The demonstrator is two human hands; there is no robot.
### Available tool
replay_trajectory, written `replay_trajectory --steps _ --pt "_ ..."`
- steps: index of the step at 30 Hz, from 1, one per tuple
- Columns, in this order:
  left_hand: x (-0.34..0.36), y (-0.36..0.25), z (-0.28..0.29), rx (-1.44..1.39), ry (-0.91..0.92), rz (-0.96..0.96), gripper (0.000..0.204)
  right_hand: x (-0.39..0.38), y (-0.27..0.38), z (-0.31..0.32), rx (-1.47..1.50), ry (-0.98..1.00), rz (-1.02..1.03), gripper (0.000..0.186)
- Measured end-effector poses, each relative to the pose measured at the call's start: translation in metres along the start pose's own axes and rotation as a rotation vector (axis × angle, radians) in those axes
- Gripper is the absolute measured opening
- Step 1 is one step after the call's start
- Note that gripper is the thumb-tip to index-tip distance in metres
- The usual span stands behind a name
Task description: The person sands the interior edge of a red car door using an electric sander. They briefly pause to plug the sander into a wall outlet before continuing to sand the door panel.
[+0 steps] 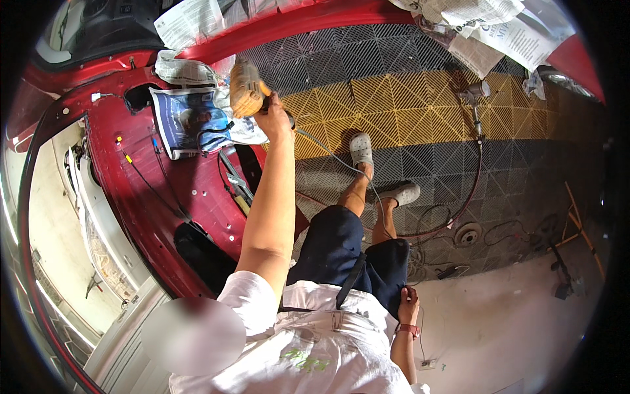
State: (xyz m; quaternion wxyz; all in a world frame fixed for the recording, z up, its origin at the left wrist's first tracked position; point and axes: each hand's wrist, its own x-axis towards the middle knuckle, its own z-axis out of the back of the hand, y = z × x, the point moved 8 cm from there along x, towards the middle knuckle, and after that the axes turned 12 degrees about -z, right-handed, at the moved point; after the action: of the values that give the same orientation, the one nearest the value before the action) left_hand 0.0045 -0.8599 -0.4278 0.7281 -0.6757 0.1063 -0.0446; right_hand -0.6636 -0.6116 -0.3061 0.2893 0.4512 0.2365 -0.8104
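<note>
My left hand (274,119) is closed around the handle of a yellow corded power tool (247,92), which juts up and leftward out of my fist; it is too blurred for me to tell its exact kind or any marking. My right hand (408,303) rests by my right thigh with its fingers curled; I cannot tell whether anything is inside them. A red wristwatch (407,329) sits just below that hand.

A thin grey cord (335,152) runs from beside my left wrist down toward my legs. Just left of the tool, printed newspaper sheets (180,121) lie over the bare inner panel of a dark red car door (134,167); they carry a blue picture and small type too fine to read here. Below them, left of my forearm, a black cable (154,187) with a yellow tag crosses the panel.

Far to the right of my left hand, a silver air tool (476,98) with a dark red hose (476,177) lies on the grey and yellow grid floor tiles (420,108). Above it hang more newspaper pages (525,43), with bold headline lettering. To the upper right of my right hand lies a round metal disc (467,235). Green printing (307,360) marks my white T-shirt (348,341), left of my right wrist.
</note>
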Motion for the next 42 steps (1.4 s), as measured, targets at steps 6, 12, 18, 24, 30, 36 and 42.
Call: replay_trajectory --steps 6,12,18,24,30,36,42 --pt "0.002 0.007 0.000 0.009 0.038 -0.022 0.043 -0.003 0.005 -0.002 0.012 -0.021 0.025 0.032" --pt "-0.038 0.025 -0.042 0.100 0.338 0.069 0.048 -0.001 0.005 -0.004 0.007 -0.017 0.047 0.031" --pt "-0.117 0.008 -0.118 -0.069 0.636 0.225 0.048 -0.007 0.012 -0.002 -0.008 -0.021 0.027 0.031" --pt "-0.145 0.011 -0.129 -0.005 0.833 0.328 0.042 -0.007 0.014 -0.002 -0.021 -0.024 0.021 0.032" --pt "-0.116 0.038 -0.068 0.038 0.456 0.407 0.041 -0.006 0.009 -0.004 0.001 -0.008 0.014 0.030" --pt "-0.030 0.068 0.030 -0.046 0.007 0.271 0.045 -0.004 0.013 0.001 -0.003 -0.013 0.027 0.030" --pt "0.026 0.063 0.075 0.031 -0.151 0.245 0.034 -0.005 0.011 0.002 0.006 -0.015 -0.004 0.030"
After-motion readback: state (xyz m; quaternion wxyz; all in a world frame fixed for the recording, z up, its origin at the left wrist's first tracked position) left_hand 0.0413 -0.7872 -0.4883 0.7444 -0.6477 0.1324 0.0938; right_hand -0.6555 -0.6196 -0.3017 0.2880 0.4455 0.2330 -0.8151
